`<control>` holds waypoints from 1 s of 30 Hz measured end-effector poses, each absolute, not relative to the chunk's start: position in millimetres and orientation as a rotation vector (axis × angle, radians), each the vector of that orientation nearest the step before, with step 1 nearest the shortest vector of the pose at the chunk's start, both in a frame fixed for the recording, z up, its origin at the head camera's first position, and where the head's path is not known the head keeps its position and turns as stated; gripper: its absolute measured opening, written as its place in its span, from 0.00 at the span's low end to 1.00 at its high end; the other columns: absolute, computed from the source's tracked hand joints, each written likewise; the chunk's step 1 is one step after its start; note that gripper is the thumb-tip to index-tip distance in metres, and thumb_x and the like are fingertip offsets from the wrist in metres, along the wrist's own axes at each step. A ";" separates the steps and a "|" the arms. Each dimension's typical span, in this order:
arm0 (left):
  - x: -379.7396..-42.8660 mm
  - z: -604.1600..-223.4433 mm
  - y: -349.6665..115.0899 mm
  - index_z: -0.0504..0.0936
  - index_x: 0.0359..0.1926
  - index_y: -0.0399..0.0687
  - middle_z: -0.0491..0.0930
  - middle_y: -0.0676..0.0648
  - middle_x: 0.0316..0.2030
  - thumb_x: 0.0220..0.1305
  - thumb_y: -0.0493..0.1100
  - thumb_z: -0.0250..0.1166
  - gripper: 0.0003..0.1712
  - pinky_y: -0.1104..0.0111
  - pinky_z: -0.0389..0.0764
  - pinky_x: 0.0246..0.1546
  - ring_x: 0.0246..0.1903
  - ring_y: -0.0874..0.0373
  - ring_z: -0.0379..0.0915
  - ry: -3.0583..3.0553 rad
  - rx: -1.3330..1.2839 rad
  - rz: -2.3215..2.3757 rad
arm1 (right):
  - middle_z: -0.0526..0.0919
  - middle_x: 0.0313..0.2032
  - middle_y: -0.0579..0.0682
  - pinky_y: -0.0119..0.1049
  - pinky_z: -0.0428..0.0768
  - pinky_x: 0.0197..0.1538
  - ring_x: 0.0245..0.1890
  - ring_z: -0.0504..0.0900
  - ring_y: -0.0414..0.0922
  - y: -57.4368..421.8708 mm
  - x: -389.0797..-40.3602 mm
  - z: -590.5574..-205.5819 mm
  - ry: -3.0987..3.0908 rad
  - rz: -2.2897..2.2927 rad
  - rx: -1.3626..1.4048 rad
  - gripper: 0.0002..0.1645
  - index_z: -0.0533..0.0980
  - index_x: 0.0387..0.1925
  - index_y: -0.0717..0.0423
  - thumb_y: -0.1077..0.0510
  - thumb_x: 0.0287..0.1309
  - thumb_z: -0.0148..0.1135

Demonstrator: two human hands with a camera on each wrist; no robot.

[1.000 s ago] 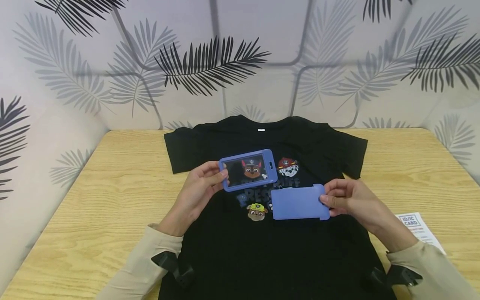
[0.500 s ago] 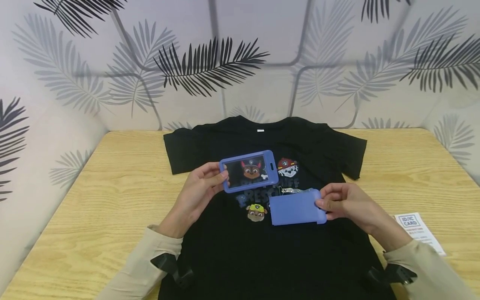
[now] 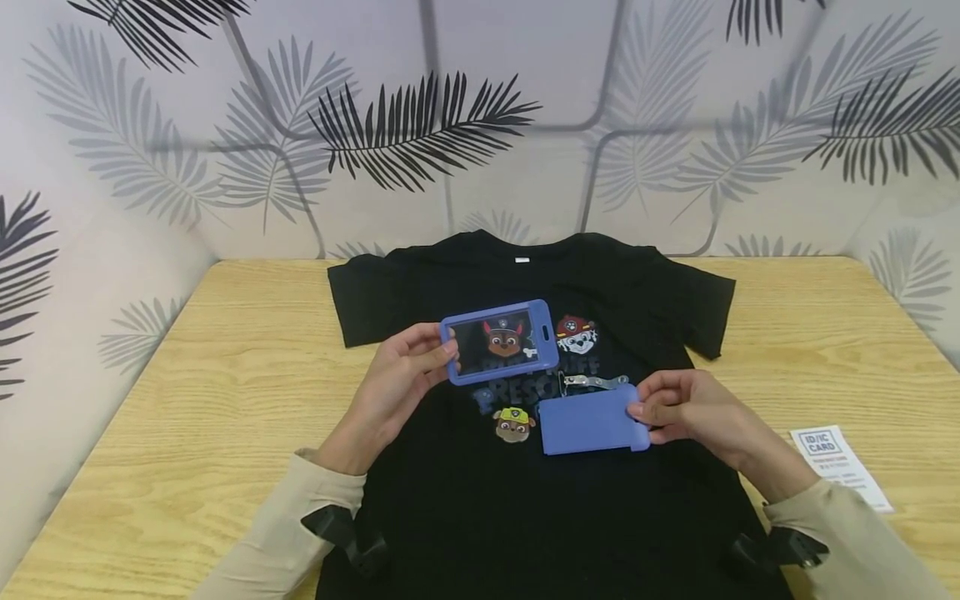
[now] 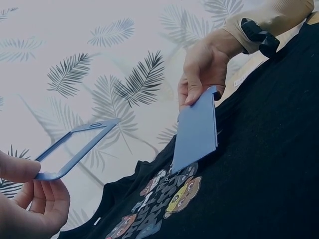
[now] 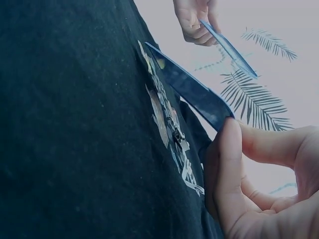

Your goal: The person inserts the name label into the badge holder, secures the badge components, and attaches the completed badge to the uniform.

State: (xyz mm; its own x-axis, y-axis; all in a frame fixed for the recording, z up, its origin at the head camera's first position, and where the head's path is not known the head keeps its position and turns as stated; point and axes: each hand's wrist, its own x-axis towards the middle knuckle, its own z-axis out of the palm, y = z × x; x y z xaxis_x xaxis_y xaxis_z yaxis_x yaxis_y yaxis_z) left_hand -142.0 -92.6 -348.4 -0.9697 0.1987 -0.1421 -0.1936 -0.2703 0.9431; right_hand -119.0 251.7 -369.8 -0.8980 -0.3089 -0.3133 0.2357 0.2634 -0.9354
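Frame (image 3: 545,350) of blue colour, with a narrow slot at its right end, was in the left hand (image 3: 397,375), which pinched it by the left end between the thumb and the fingers. The right hand (image 3: 693,412) pinched a flat blue plate (image 3: 587,423) by its right end, also with the thumb against the fingers. These two pieces were apart from each other, and in the head view the plate was lower and more to the right than the frame. Both were held above a black T-shirt (image 3: 600,517), which was spread on a wooden table (image 3: 202,375); through the middle of the frame one printed dog face could be seen. Just behind the upper edge of the plate there was a metal clip with a clear strap (image 3: 592,382), and I cannot tell if it touched the plate. A white printed paper (image 3: 840,467) lay on the table near the right forearm and was partly covered by it. Both arms wore beige sleeves (image 3: 262,546), and behind the table stood a pale wall with leaf pattern (image 3: 525,50).
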 end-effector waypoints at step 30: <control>-141.8 -349.3 -91.1 0.76 0.44 0.40 0.79 0.51 0.33 0.68 0.30 0.56 0.07 0.69 0.77 0.44 0.36 0.59 0.73 1.745 0.016 2.287 | 0.81 0.27 0.53 0.39 0.84 0.34 0.26 0.82 0.45 254.0 -125.2 -376.0 2.260 -1.450 0.020 0.17 0.72 0.39 0.71 0.61 0.57 0.68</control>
State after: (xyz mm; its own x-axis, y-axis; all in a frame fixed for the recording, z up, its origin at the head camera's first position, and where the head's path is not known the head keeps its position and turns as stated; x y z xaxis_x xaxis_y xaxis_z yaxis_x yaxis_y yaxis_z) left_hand -141.8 -91.1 -349.3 -0.9650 0.2147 -0.1505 -0.2018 -0.2419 0.9491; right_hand -125.2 254.0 -376.0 -0.8974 -0.2261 -0.3788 0.2502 0.4464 -0.8592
